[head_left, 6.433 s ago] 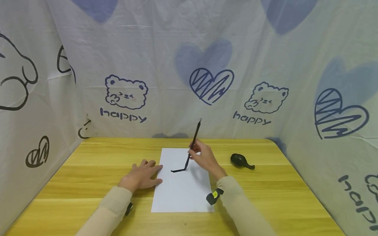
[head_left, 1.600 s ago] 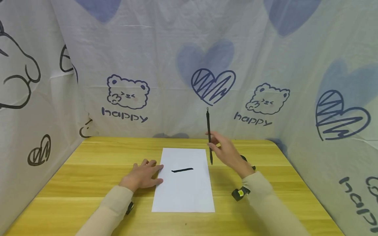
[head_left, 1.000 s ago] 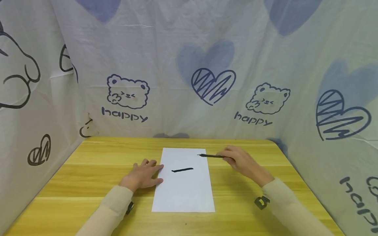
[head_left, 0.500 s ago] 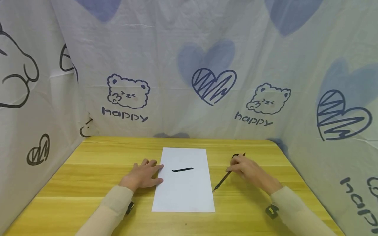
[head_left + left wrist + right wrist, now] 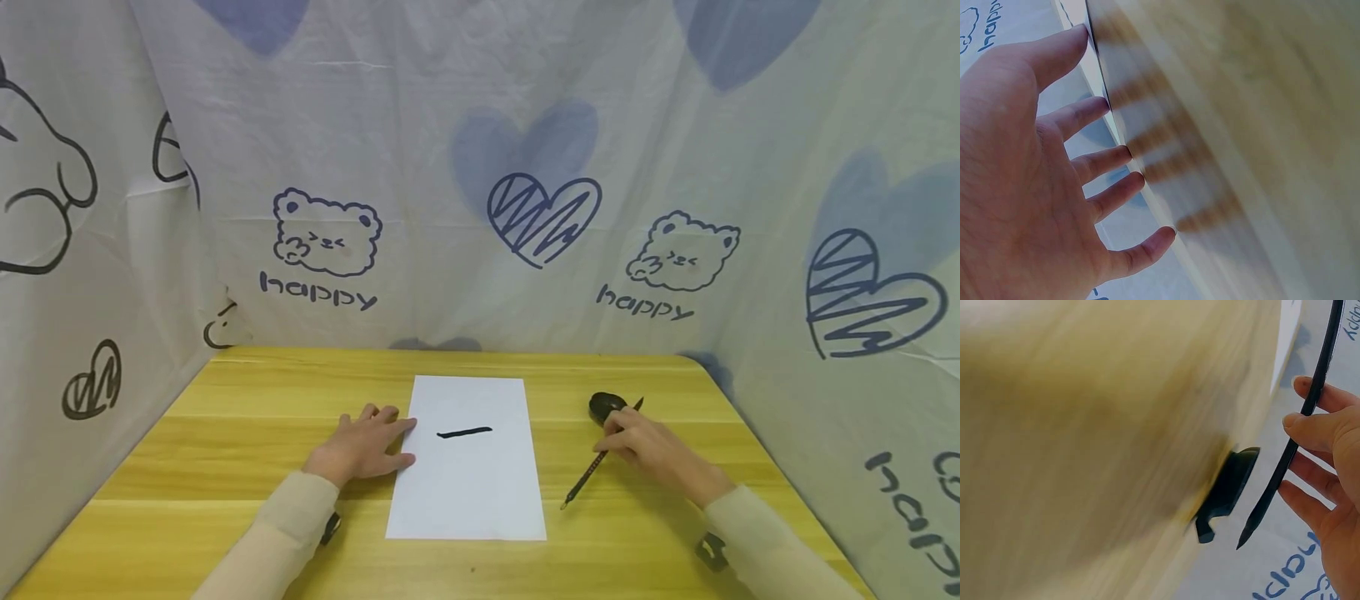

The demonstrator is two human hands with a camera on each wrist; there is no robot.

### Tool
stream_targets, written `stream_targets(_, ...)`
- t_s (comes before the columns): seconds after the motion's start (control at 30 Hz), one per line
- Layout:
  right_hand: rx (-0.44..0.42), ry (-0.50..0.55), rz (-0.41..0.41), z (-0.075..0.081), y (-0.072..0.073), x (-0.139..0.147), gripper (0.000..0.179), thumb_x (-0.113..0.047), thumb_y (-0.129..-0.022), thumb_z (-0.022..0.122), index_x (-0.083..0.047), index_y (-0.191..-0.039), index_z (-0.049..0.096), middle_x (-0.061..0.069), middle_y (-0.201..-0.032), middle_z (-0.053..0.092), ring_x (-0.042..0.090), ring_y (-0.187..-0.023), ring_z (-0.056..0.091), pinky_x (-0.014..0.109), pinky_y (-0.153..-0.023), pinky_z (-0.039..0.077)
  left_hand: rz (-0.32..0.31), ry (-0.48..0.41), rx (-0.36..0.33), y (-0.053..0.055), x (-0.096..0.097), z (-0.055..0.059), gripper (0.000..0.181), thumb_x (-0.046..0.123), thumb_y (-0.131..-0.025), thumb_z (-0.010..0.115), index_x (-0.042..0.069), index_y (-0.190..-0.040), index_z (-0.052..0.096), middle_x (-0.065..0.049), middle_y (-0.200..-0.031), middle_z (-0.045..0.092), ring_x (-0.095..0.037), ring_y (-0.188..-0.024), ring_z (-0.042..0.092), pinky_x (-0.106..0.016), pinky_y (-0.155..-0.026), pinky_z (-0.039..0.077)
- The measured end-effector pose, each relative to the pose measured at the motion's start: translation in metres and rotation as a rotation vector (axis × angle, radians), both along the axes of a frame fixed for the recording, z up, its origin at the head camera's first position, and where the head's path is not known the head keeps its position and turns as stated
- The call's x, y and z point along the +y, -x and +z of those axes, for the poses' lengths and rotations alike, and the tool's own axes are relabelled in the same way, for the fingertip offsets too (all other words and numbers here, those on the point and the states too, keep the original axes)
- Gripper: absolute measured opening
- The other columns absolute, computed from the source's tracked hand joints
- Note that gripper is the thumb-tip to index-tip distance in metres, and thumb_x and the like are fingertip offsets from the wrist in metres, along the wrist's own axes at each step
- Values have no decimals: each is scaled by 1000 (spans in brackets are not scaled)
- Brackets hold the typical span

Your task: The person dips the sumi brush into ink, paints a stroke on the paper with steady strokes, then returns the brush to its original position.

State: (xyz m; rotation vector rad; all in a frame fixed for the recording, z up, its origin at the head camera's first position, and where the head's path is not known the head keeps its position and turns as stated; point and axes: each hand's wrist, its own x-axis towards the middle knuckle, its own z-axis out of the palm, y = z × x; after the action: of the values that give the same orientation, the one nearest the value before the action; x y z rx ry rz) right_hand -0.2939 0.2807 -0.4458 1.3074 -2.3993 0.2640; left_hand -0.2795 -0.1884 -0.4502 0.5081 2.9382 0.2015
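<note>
In the head view a sheet of white paper point(image 5: 465, 492) lies on the table, bearing one short black brush stroke point(image 5: 465, 432). My left hand point(image 5: 360, 446) rests spread at its left edge, thumb and index fingertip on the paper; the left wrist view shows all the fingertips point(image 5: 1166, 234) down on the surface. Pinched between thumb and fingers of my right hand point(image 5: 648, 446) is a black calligraphy brush point(image 5: 1285, 459). Its looped end points toward me and its bristle tip away to the right. Beside those fingers sits a small black ink dish point(image 5: 603, 406), its handle hidden by the hand.
The wooden table point(image 5: 247, 417) has white cloth point(image 5: 420, 275) with hearts and bear drawings hanging behind it and on both sides. Right of the paper, the ink dish point(image 5: 1229, 481) stands on the tabletop, its stubby handle showing in the right wrist view.
The stroke on the paper grew longer, then the brush left the paper. My right hand carried it right to the ink dish, turning its bristle end away. The left hand stayed put.
</note>
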Motion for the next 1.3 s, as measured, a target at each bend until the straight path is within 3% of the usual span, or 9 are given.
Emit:
stream_targets(0.33,23,-22,6,-8,2,10,35,12,-78,77,-15,-98,84,0,-90,64,10,-80,53,22,-66,48,-2,4,7,1,0,-1,66,54,-98,62,21,-153,51,-17,-159,45,-45,-144,40,-81,-109,30)
stream_targets(0.67,3,-33,-8,-17,5,18,36,12,-80,76,-18,-98,84,-2,-92,62,9,-82,52,22,-67,47,-1,2,6,0,-1,1,65,54,-98,62,21,-153,51,-18,-159,45,-45,-144,40,-81,-109,30)
stream_targets(0.9,-42,-42,-3,-22,6,21,28,6,-92,68,-15,-102,84,0,-93,64,10,-83,51,22,-68,46,6,-2,-1,0,0,-1,65,54,-97,63,21,-153,51,-18,-159,45,-44,-145,39,-81,-109,29)
stream_targets(1.3,3,-9,10,-24,3,18,31,12,-80,77,-15,-94,83,1,-93,65,13,-85,58,26,-70,54,6,1,4,0,2,0,66,54,-97,63,20,-152,52,-18,-158,45,-45,-144,39,-82,-109,29)
